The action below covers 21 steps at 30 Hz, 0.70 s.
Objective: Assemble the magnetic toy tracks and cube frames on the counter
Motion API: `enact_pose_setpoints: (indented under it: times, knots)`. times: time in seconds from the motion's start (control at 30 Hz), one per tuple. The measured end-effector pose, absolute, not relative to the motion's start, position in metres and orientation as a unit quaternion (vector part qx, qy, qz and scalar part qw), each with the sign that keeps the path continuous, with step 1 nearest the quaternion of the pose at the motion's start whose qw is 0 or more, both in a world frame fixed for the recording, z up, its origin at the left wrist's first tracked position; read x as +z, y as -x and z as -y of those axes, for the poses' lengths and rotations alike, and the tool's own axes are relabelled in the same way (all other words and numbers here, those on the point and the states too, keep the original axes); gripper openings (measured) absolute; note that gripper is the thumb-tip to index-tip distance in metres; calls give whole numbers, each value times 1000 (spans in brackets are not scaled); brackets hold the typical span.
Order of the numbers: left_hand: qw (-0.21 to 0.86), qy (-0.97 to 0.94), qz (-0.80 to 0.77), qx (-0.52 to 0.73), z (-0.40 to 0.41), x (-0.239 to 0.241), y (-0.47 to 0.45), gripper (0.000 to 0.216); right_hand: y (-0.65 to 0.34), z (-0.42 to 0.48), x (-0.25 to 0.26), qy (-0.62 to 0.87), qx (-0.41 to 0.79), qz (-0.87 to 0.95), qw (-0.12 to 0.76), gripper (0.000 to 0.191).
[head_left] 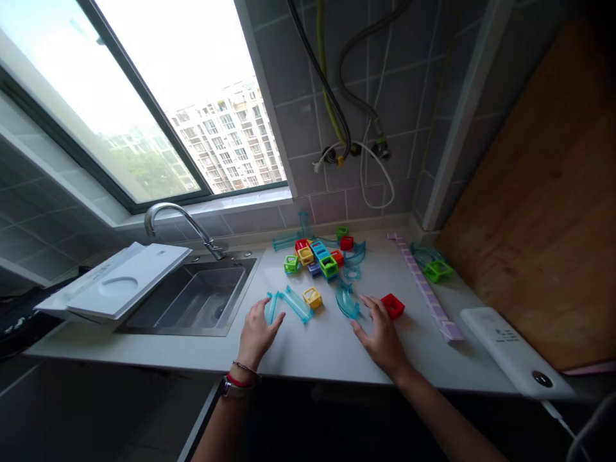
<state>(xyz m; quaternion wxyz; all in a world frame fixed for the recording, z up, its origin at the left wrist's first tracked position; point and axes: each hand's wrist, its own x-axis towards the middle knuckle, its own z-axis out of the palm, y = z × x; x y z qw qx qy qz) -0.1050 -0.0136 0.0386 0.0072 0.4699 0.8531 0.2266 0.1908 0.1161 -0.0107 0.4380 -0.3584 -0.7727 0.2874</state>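
Observation:
My left hand is open at the counter's front, thumb and fingers apart, beside a thin clear-blue track piece. Right of that lies a longer straight blue track, then a yellow cube frame. My right hand is open too, its fingertips close to a curved blue track; I cannot tell if they touch. Just beyond its knuckles sits a red cube block. Farther back, several coloured cube blocks are grouped, among them a green one and a yellow one.
A sink with a faucet lies left, partly covered by white sheets. On the right are a pale purple strip, a green block, a white power bank and a wooden board. Hoses hang on the wall.

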Motion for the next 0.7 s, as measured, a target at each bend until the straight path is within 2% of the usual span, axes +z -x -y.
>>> enact_pose_setpoints:
  times: [0.17, 0.23, 0.33, 0.43, 0.57, 0.7]
  knots:
    - [46, -468, -859, 201, -16, 43, 110, 41, -197, -110, 2, 324, 237, 768, 500, 38]
    - [63, -465, -861, 196, -17, 44, 112, 34, -198, -103, 7, 283, 243, 786, 493, 29]
    - [85, -456, -864, 195, -2, 46, 108, 31, -191, -85, 13, 211, 293, 849, 385, 25]
    - [143, -416, -862, 251, 31, 44, 91, 43, -173, -66, 19, 209, 326, 886, 255, 32]
    - [257, -353, -800, 411, 80, 35, 59, 53, -141, -55, 25, 260, 322, 886, 210, 43]
    - [293, -386, -736, 473, 105, 29, 35, 45, -122, -58, 24, 306, 285, 889, 189, 48]
